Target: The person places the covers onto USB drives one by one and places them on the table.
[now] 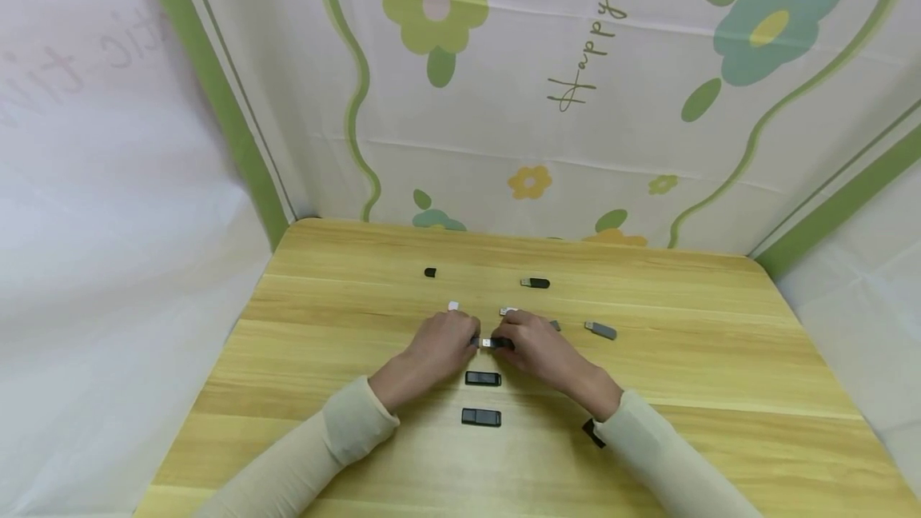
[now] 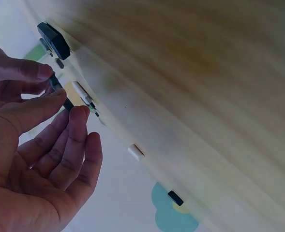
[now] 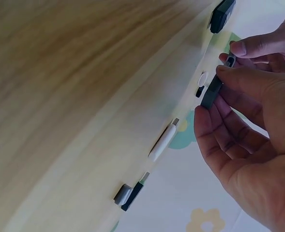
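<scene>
In the head view both hands meet over the middle of the table. My right hand (image 1: pixel 536 346) pinches a black USB stick (image 3: pixel 213 91) between thumb and fingers, its metal plug (image 1: pixel 487 343) pointing left. My left hand (image 1: pixel 444 342) grips a small dark cap (image 1: pixel 475 341) at the plug's end, mostly covered by the fingers. A white cap (image 1: pixel 453 306) lies just beyond the left hand. Past the right hand's knuckles are a white USB stick (image 1: pixel 508 311) and a grey cap (image 1: pixel 555 325), both partly hidden.
Two capped black USB sticks, one nearer the hands (image 1: pixel 483 378) and one closer (image 1: pixel 480 417), lie in front. Farther back are a black cap (image 1: pixel 430 272) and an uncapped black stick (image 1: pixel 536 283). A grey stick (image 1: pixel 601 330) lies right; a dark object (image 1: pixel 593 433) shows beside the right sleeve.
</scene>
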